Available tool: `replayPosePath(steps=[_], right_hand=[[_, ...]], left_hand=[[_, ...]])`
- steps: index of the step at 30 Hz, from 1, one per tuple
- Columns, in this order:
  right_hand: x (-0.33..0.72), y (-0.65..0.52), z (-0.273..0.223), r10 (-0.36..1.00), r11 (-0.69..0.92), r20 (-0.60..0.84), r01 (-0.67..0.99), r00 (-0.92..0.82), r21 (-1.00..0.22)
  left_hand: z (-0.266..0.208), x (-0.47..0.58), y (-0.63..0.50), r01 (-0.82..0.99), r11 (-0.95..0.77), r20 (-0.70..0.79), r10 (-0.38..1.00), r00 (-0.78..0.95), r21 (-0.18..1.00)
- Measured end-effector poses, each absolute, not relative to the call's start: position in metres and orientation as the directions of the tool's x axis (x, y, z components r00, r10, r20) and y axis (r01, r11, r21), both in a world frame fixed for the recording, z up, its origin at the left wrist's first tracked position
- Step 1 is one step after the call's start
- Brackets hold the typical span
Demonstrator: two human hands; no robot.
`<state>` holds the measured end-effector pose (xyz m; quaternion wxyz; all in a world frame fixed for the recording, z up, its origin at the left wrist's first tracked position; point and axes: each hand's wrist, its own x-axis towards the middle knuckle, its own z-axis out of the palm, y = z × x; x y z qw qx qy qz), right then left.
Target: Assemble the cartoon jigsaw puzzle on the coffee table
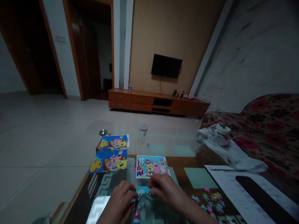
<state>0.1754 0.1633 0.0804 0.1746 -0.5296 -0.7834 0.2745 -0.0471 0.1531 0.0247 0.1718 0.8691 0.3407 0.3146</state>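
A partly assembled jigsaw puzzle [143, 189] lies on the glass table in front of me, with a blue top row and a strip down its left side. My left hand [123, 197] is closed, with bent fingers on the puzzle's upper left edge. At the upper right end of the top row, my right hand [164, 188] is closed with thumb and fingers together; the small jigsaw piece there is mostly hidden. Just beyond my hands lies a cartoon picture card [153, 168]. Loose jigsaw pieces [210, 202] are heaped to the right of my right forearm.
Two blue cartoon cards [109, 161] lie at the left. A clear jar [142, 134] with a silver lid stands near the far edge. On the right are white paper sheets [224, 183], a dark flat object [261, 196] and a plastic bag [233, 152]. A floral sofa [268, 124] stands beyond.
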Motion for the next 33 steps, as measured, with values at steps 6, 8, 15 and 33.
replayPosePath(steps=[6,8,15,33], right_hand=[[0.156,0.177,0.075,0.907,0.318,-0.039,0.743,-0.419,-0.589],[0.152,0.179,0.073,0.886,0.374,-0.020,0.741,-0.462,-0.558],[0.146,0.182,0.066,0.842,0.465,-0.025,0.749,-0.539,-0.472],[0.147,0.155,0.042,0.944,0.328,0.029,0.920,-0.329,-0.216]], left_hand=[[0.019,-0.045,0.157,0.500,-0.766,0.447,0.643,0.622,0.405],[0.022,-0.046,0.157,0.497,-0.771,0.444,0.636,0.632,0.397],[0.025,-0.047,0.157,0.494,-0.784,0.419,0.620,0.664,0.377],[0.025,-0.046,0.156,0.530,-0.776,0.340,0.628,0.700,0.343]])
